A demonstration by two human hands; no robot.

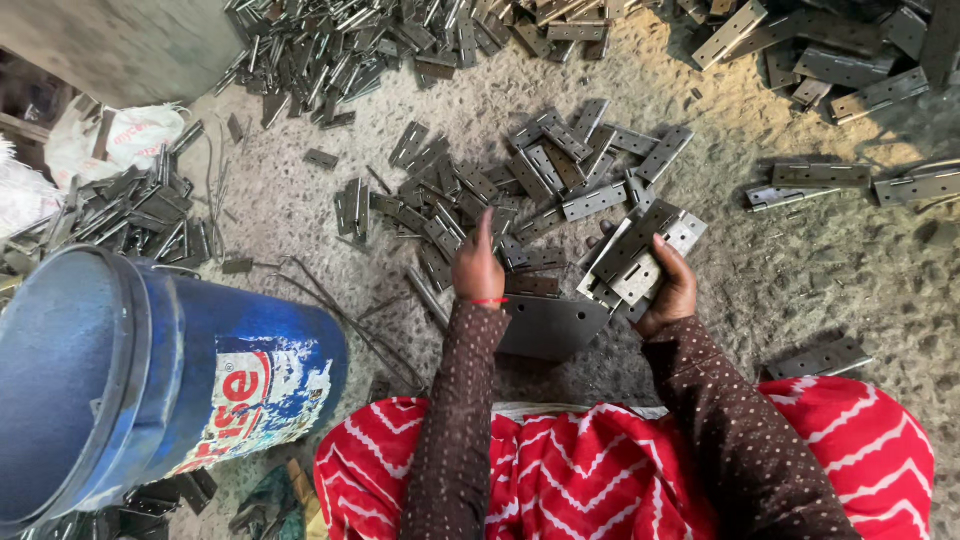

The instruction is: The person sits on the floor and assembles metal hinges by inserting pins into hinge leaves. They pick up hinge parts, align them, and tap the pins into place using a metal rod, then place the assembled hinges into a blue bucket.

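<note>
A stack of grey metal hinges was held fanned in the right hand, the fingers curled round its lower edge so that the hand was closed on it; several leaves were already gathered there, which suggested that the collecting was partly done. The left hand was stretched over the loose heap of hinges on the rough ground, its fingers drawn together with one raised; whether a hinge was pinched beneath them could not be told. A flat grey metal plate was seen lying just in front of the red patterned cloth over the lap, between the two dotted sleeves. Much appeared to be left: the heap under the left hand was still thick, further hinges were strewn toward the top edge of the ground in a dense pile, larger ones were scattered at the top right corner, and another cluster was banked at the left. A blue plastic drum was stood at the lower left, beside the lap, and a single hinge was left lying alone at the right.
</note>
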